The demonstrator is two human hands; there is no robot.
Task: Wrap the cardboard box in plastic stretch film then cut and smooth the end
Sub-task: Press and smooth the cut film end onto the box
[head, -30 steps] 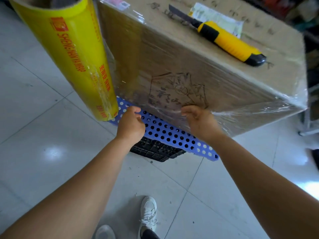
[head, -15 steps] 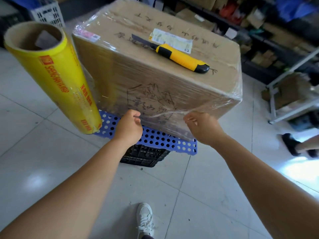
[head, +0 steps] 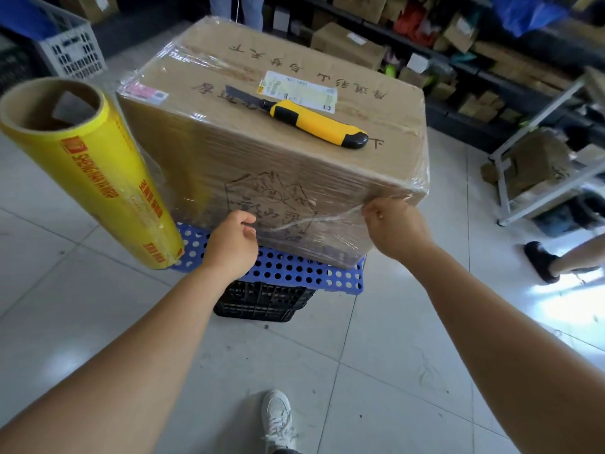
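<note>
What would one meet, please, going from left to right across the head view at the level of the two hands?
Yellow film roll → left hand → twisted strand of film → right hand → another person's dark shoe.

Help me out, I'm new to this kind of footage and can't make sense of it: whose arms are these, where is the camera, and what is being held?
There is no machine here. The single picture comes from a camera worn on a person's head, looking forward and down, so the two bare arms are their own.

In front of them a cardboard box stands on a blue perforated board over a black crate. The box is already covered in clear plastic film.

The right hand pinches a twisted strand of that film with its fingers. The left hand is curled near the other end; whether it grips the film is hard to tell.

A yellow roll of film stands beside the box, and a yellow utility knife lies on top.
</note>
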